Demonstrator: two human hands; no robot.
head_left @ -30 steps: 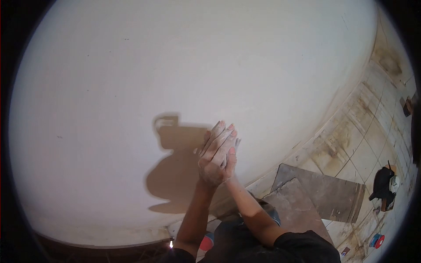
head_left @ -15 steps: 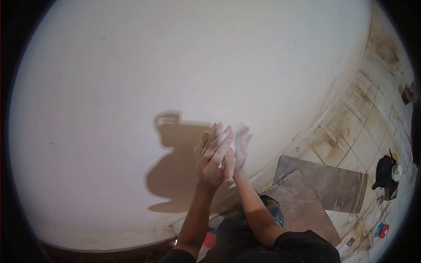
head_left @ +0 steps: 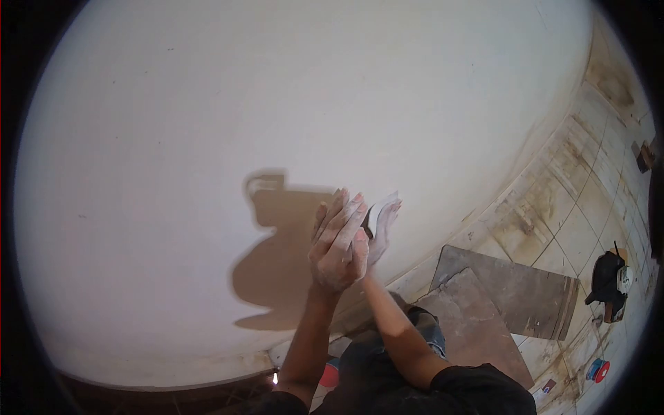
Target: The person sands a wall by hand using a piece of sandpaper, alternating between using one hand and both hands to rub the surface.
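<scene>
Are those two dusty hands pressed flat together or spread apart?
Partly apart: the left hand overlaps the right hand at the palms, while the right fingertips splay out beside it.

Right hand (head_left: 382, 225) mostly hidden behind left hand (head_left: 337, 243); only its fingertips and palm edge show. Contact between the 2 palms unclear. Dark tool (head_left: 609, 283) on floor tiles at right too small to identify. Sleeve (head_left: 477, 391) cut by bottom edge.

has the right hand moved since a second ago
Yes. The right hand was hidden behind the left hand; now it has slid out to the right, toward the brown board on the floor, its fingers clear of the left palm.
</scene>
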